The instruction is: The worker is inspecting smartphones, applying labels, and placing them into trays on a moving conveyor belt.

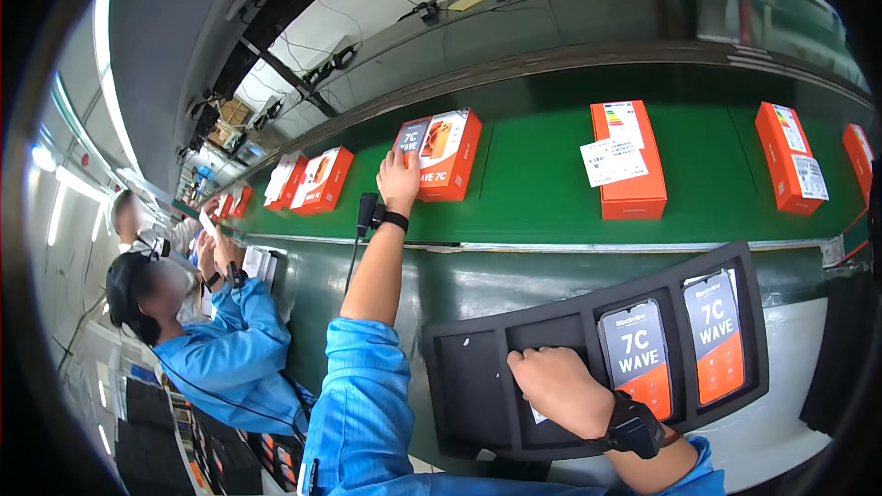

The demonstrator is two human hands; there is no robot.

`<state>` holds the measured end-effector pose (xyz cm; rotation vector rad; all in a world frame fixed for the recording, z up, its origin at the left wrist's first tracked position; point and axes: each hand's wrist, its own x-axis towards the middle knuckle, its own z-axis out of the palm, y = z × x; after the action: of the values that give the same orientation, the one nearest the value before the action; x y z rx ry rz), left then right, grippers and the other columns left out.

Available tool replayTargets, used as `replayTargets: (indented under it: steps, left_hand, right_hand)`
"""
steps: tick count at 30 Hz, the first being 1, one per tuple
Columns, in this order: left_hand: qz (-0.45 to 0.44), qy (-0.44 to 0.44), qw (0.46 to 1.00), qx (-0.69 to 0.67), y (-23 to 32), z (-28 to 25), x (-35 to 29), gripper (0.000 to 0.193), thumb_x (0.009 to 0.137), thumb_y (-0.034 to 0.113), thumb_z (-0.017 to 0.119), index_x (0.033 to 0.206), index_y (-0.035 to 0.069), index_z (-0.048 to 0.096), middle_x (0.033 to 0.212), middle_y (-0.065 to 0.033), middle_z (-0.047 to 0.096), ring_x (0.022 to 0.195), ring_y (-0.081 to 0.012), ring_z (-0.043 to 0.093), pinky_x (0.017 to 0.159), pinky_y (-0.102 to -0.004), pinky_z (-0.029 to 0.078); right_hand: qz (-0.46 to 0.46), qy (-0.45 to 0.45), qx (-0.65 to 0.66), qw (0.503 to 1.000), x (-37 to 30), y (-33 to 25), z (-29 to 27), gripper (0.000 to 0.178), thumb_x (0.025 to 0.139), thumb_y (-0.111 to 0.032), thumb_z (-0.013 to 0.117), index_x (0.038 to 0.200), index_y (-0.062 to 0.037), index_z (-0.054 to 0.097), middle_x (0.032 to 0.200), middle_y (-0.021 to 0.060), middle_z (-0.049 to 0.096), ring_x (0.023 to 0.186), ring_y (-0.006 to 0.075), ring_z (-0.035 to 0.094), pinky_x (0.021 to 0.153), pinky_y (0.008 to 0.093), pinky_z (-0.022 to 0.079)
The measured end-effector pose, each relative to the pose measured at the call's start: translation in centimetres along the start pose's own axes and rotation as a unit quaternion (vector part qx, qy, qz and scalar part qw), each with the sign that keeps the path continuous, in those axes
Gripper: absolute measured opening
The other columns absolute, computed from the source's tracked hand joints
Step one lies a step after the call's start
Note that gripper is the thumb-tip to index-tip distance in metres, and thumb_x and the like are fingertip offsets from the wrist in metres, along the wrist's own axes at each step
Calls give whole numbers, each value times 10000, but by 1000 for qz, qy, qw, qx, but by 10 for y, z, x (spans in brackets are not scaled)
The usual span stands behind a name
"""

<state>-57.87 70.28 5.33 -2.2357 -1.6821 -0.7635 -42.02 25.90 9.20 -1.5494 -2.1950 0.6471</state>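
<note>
The left hand (400,184) rests slightly parted fingers on a box (447,152) on the belt (542,174), grip unclear; the right hand (559,390) curls over the tray (469,395), hold hidden; leaning there could tip it.

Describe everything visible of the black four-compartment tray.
The black four-compartment tray is long and matte, perhaps foam or plastic, with a thick rim and dividers. It lies open side up in front of the green conveyor belt, its right end higher in the picture. The two right compartments each hold a phone with a grey-and-orange front; the leftmost shows just a pale speck. The right hand, seemingly touching it, covers much of the second from left; something whitish shows beneath.
</note>
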Motion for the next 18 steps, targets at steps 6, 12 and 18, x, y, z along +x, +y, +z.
replayTargets:
  steps: [6, 12, 18]
  left_hand:
    - [134, -114, 984, -27, 68, -27, -25, 713, 884, 550, 523, 1373, 37, 452, 1425, -248, 414, 1353, -374, 351, 1097, -486, 294]
    - [121, -116, 981, -99, 128, -64, -58, 696, 727, 348, 724, 1317, 54, 502, 1388, -201, 467, 1293, -364, 426, 1057, -496, 355]
    - [185, 61, 972, -128, 95, -96, -15, 533, 697, 240, 714, 1204, 103, 619, 1327, -129, 547, 1227, -313, 492, 1017, -434, 416]
  right_hand:
    - [-9, 33, 2, 999, -1, 1, -2, 200, 713, -88, 694, 841, 0, 568, 748, 142, 653, 748, 301, 667, 664, 372, 532]
    - [-26, 51, 12, 998, -1, 3, 5, 181, 702, -77, 687, 822, 6, 580, 728, 159, 651, 729, 319, 669, 650, 389, 535]
    - [-22, 62, 32, 997, -3, 8, 7, 129, 704, -32, 651, 806, 11, 584, 727, 175, 644, 740, 344, 661, 661, 412, 531]
